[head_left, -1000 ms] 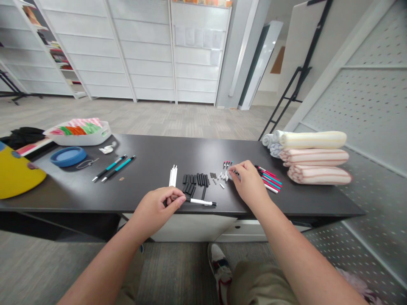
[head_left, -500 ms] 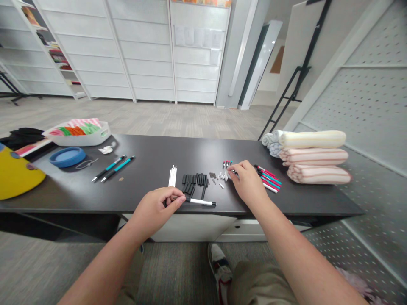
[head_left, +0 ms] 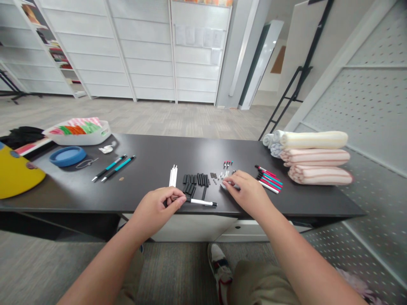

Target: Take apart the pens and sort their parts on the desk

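My left hand (head_left: 159, 206) is closed on a pen (head_left: 203, 203) with a white barrel and black ends. The pen lies almost level over the front of the table, its right end sticking out of my fingers. My right hand (head_left: 248, 189) has thumb and forefinger pinched together low over the table; what sits between them is too small to name. Beside those fingertips are small whitish pieces (head_left: 224, 174) and tiny dark bits (head_left: 213, 175). Between my hands lie black tubular grips (head_left: 202, 179) and a bunch of thin white sticks (head_left: 173, 174).
Red, teal and white pen barrels (head_left: 270, 182) lie right of my right hand, with small coloured-tipped parts (head_left: 228, 163) behind it. Rolled cloths (head_left: 318, 156) are stacked at right. Two teal pens (head_left: 118, 168), a blue round lid (head_left: 67, 156) and a white basket (head_left: 101, 134) stand left.
My right hand has moved slightly left and toward me, from the small whitish pieces to the table just in front of them. The left hand and its pen stay put.
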### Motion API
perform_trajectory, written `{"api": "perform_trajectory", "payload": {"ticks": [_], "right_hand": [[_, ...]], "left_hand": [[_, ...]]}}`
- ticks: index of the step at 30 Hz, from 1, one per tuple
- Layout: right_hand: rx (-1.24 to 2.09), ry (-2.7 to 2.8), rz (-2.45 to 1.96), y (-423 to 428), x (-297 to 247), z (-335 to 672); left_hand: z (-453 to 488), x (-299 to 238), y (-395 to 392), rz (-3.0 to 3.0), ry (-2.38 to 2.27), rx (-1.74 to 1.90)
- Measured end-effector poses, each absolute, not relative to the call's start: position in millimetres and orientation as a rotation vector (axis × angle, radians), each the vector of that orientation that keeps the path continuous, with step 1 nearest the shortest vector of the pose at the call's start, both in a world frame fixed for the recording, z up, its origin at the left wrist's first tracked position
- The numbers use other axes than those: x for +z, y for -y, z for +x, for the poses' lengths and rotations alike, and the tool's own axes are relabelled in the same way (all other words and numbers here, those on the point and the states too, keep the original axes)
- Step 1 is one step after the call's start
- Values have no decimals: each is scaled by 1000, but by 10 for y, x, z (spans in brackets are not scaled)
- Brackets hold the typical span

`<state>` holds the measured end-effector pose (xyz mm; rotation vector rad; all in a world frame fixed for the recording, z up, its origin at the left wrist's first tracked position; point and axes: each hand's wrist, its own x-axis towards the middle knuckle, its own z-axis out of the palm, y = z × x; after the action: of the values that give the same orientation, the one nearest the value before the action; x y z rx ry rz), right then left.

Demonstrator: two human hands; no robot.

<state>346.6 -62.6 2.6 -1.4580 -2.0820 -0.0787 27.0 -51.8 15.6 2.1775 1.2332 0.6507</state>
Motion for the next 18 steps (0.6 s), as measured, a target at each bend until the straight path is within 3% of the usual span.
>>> {"api": "perform_trajectory", "payload": {"ticks": [18], "right_hand": [[-34,2222,-1667,720,111,3390]], "left_hand": [[266,160,522,2175,-1238,658]]}}
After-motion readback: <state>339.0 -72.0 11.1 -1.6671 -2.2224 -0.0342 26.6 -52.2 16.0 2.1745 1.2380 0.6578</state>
